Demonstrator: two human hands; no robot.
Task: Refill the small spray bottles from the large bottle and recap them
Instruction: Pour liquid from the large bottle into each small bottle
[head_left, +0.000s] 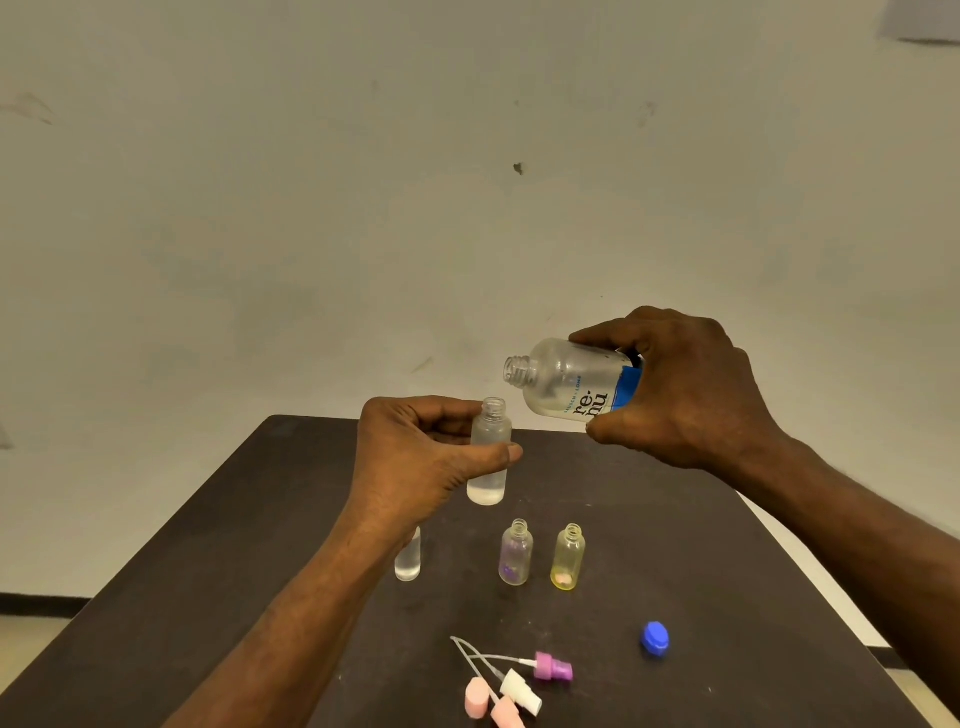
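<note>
Across the lower half of the view, a dark table (727, 597) stretches away from the person toward a plain pale wall (363, 182). Above the table's far edge, at about 1 o'clock from the frame's centre, the right hand (691, 395) wraps around the base of the large bottle (566, 382), which is tipped nearly flat with its open threaded neck pointing toward 9 o'clock. Its clear body carries a blue and white label. Just at 7 o'clock from that neck, the left hand (415, 457) pinches a clear small bottle (489, 457) between thumb and fingers, holding it upright and uncapped above the table; a little clear liquid sits in its bottom. The two bottle mouths are near each other but apart.

On the table at 6 o'clock from the held bottle stand a purple-tinted small bottle (516, 553) and, just beside it at 3 o'clock, a yellow-tinted small bottle (568, 558), both open. At their 9 o'clock, another clear small bottle (408, 561) stands partly hidden behind the left forearm.

Nearer the person, a blue cap (655, 639) lies alone at 4 o'clock from the yellow bottle. At 6 o'clock lie a purple spray head (554, 667), a white spray head (522, 691) and pink caps (485, 701), clustered with thin dip tubes crossing.
</note>
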